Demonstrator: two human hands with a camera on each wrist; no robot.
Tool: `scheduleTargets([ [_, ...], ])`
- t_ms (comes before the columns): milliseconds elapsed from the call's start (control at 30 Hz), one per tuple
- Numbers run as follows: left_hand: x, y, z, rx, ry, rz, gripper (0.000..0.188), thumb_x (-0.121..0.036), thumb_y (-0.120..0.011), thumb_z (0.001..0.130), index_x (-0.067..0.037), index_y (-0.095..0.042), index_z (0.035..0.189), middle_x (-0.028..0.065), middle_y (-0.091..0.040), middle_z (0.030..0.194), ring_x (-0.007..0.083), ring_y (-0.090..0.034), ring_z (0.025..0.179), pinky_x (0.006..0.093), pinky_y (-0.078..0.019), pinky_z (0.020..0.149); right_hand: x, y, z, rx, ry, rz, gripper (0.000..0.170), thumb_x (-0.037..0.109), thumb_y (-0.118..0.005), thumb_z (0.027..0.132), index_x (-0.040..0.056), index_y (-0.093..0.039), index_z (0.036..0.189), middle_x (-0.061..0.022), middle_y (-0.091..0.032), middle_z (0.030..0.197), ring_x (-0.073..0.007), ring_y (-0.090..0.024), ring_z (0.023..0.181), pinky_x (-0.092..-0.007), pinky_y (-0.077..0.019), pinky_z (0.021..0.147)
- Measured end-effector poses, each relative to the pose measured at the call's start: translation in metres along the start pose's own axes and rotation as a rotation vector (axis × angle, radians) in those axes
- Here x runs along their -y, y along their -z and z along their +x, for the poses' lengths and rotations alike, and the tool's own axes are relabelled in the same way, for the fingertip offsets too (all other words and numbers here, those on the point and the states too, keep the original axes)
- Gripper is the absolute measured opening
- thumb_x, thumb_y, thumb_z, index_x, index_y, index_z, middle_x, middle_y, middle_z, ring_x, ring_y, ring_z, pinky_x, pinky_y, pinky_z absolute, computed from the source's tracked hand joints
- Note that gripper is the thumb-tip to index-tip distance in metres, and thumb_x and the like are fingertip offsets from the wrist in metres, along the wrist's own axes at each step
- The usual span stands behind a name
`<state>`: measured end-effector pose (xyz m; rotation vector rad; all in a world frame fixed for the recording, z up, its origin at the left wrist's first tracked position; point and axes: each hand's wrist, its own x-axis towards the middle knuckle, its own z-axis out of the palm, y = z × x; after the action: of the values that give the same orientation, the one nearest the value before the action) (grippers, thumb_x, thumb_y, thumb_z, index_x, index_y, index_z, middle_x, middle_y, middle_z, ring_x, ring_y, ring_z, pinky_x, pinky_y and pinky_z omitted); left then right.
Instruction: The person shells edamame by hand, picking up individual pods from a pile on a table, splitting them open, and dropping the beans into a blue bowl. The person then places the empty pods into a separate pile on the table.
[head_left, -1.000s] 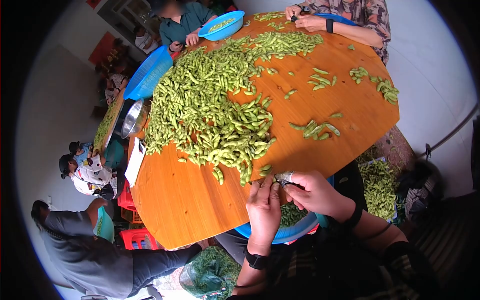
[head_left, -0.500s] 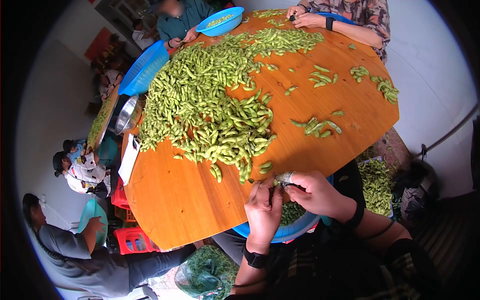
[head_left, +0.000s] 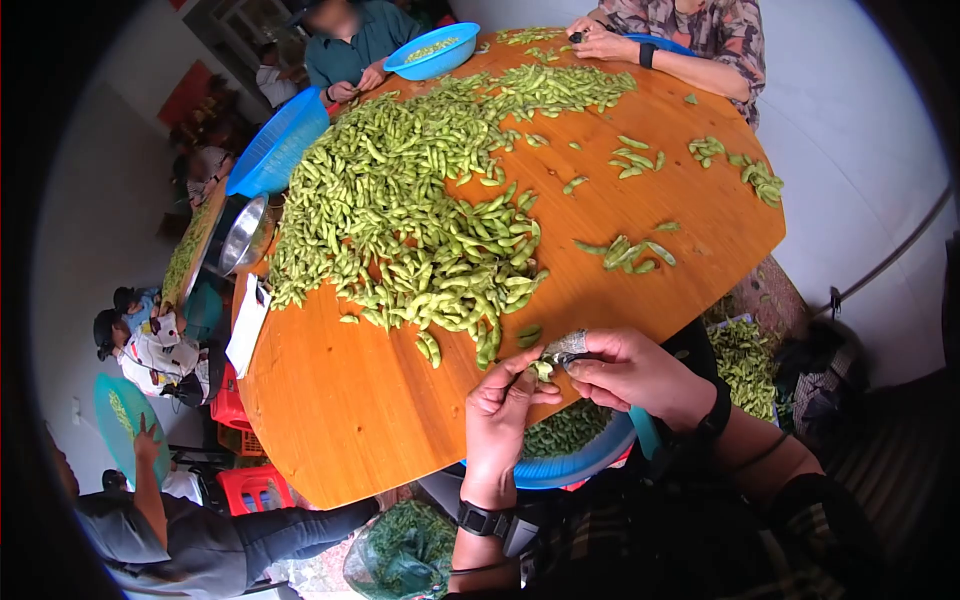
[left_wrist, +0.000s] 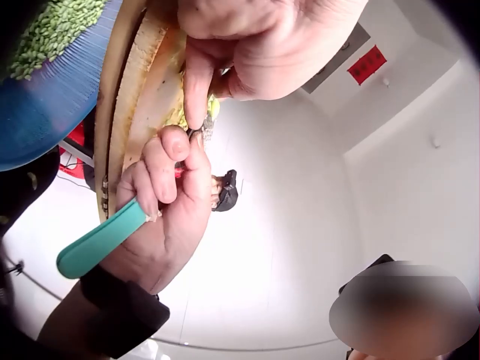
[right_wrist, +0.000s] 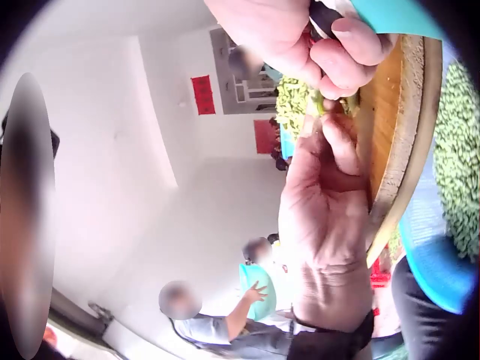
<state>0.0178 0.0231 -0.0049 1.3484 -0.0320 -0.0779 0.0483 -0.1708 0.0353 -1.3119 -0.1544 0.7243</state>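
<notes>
My left hand [head_left: 497,425] pinches a split green soybean pod [head_left: 543,371] between thumb and fingers just above the table's near edge. Close beside it, my right hand [head_left: 635,375] curls round a tool with a flat teal handle [left_wrist: 101,244]; its working end is hidden. A silvery-grey wrap [head_left: 570,343] covers a right fingertip, which is right by the pod. Below both hands, a blue basin [head_left: 545,475] holds shelled green beans [right_wrist: 459,150]. A big heap of whole pods [head_left: 400,210] spreads over the wooden table [head_left: 350,400].
Small groups of pods [head_left: 630,255] lie right of the heap. A steel bowl [head_left: 243,235], a blue basket [head_left: 280,145] and a white sheet [head_left: 247,325] line the left edge. Two people sit across the table. A bag of pods [head_left: 745,365] stands right; a green mesh bag [head_left: 400,550], left.
My left hand has moved slightly left and turned, so the split pod now shows between my hands. At the far left, a person has raised a teal basin. The head view has shifted slightly.
</notes>
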Motion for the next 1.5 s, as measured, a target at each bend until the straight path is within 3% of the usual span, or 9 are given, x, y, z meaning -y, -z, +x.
scheduleTargets([
  [133,-0.007,-0.010,-0.001,-0.025,-0.015,-0.039,0.028,-0.004,-0.053,0.098,0.003,-0.057,0.125,0.0074,-0.067,0.093,0.0113,-0.066,0.078,0.0256,-0.0563,0.076,-0.010,-0.010,0.006,-0.083,0.174,-0.143,0.023,0.003,-0.051,0.094,0.0014,-0.062,0.114,-0.0005,-0.057,0.073,-0.0043,-0.050,0.057,-0.0216,-0.0402,0.052],
  [200,-0.004,-0.015,-0.003,-0.056,-0.045,0.026,0.028,-0.004,-0.054,0.098,0.002,-0.057,0.124,0.0065,-0.067,0.092,0.0108,-0.065,0.077,0.0256,-0.0562,0.076,-0.016,-0.015,0.010,-0.188,0.639,-0.492,0.027,0.000,-0.050,0.091,0.0016,-0.063,0.115,-0.0050,-0.062,0.076,-0.0074,-0.054,0.059,-0.0252,-0.0447,0.055],
  [433,-0.001,-0.014,-0.016,-0.123,-0.021,0.002,0.020,-0.002,-0.051,0.098,0.001,-0.059,0.116,0.0044,-0.065,0.087,0.0076,-0.062,0.071,0.0241,-0.0524,0.063,-0.017,-0.015,-0.001,-0.278,0.499,-0.513,0.024,0.001,-0.053,0.090,0.0009,-0.063,0.112,-0.0068,-0.059,0.067,-0.0070,-0.050,0.059,-0.0264,-0.0438,0.055],
  [633,-0.018,-0.016,-0.055,-0.059,-0.198,0.872,0.016,0.006,-0.062,0.086,0.000,-0.066,0.099,0.0085,-0.063,0.094,0.0157,-0.064,0.068,0.0262,-0.0510,0.058,-0.001,0.053,0.001,-0.615,0.409,-0.504,0.015,0.003,-0.051,0.091,-0.0005,-0.060,0.103,-0.0026,-0.048,0.063,-0.0092,-0.047,0.059,-0.0279,-0.0415,0.055],
  [933,-0.017,-0.028,0.035,-0.288,-0.387,1.357,0.016,-0.003,-0.062,0.086,-0.005,-0.068,0.100,0.0116,-0.062,0.098,0.0343,-0.064,0.075,0.0400,-0.0528,0.066,0.010,0.076,-0.003,-0.603,0.267,-0.471,0.008,0.006,-0.050,0.093,0.0011,-0.054,0.089,-0.0015,-0.053,0.064,-0.0069,-0.048,0.056,-0.0267,-0.0389,0.051],
  [1167,-0.020,-0.028,0.030,-0.189,-0.398,1.188,0.012,-0.003,-0.063,0.085,-0.004,-0.064,0.097,0.0124,-0.062,0.098,0.0325,-0.064,0.079,0.0396,-0.0537,0.067,-0.001,0.066,-0.004,-0.394,0.273,-0.398,0.031,0.007,-0.049,0.096,0.0052,-0.058,0.126,0.0003,-0.056,0.069,-0.0040,-0.049,0.051,-0.0204,-0.0416,0.049],
  [1233,-0.016,-0.028,0.024,-0.192,-0.427,1.189,0.011,-0.002,-0.063,0.087,-0.003,-0.064,0.097,0.0105,-0.064,0.096,0.0284,-0.066,0.076,0.0365,-0.0541,0.066,-0.005,0.047,-0.002,-0.240,0.270,-0.315,0.028,0.004,-0.049,0.093,0.0027,-0.060,0.119,-0.0008,-0.058,0.067,-0.0044,-0.051,0.052,-0.0222,-0.0427,0.048],
  [1400,-0.015,-0.035,0.010,-0.129,-0.022,0.274,0.022,-0.006,-0.064,0.092,-0.003,-0.065,0.114,0.0009,-0.067,0.092,0.0066,-0.060,0.069,0.0226,-0.0504,0.058,0.002,0.024,-0.002,-0.064,0.129,-0.178,0.017,0.008,-0.049,0.096,-0.0002,-0.061,0.104,-0.0008,-0.059,0.067,-0.0034,-0.051,0.051,-0.0217,-0.0419,0.046],
  [1500,-0.015,-0.035,0.006,-0.107,-0.112,0.578,0.029,-0.003,-0.062,0.091,-0.005,-0.064,0.120,0.0056,-0.068,0.087,0.0138,-0.064,0.066,0.0279,-0.0523,0.057,0.003,0.021,-0.003,-0.030,0.094,-0.180,0.014,0.009,-0.050,0.096,-0.0002,-0.059,0.091,-0.0007,-0.059,0.067,-0.0037,-0.052,0.051,-0.0221,-0.0416,0.046],
])
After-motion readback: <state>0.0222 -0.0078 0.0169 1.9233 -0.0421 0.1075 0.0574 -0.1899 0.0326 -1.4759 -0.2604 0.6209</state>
